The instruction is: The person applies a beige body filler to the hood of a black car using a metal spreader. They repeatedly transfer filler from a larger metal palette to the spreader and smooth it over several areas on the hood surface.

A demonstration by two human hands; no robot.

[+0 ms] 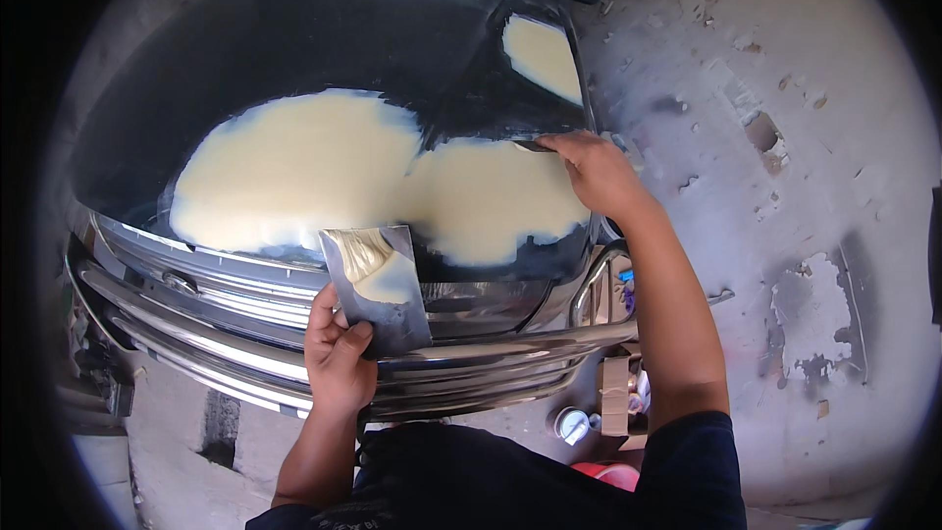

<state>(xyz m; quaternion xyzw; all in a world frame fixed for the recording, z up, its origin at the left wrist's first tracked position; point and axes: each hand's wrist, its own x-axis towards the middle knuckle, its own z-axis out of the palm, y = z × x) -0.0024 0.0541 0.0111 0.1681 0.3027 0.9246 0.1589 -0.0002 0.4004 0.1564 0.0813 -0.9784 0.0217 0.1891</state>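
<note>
Flat on filler, spreader (535, 145) points left — right hand (594, 172).

Your left hand (339, 353) grips a metal board (378, 287) smeared with cream filler, near the chrome grille (245, 329). Your right hand (594, 172) presses a spreader (535, 145) onto the dark hood's (324, 39) filler patch (373, 172), toward its right edge.

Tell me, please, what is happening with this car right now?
A person stands at the front of a dark car, spreading cream-coloured body filler over its hood. The right hand presses a small spreader against the upper edge of the filler patch. The left hand holds a flat metal mixing board with a dab of filler on it, above the chrome grille.
</note>
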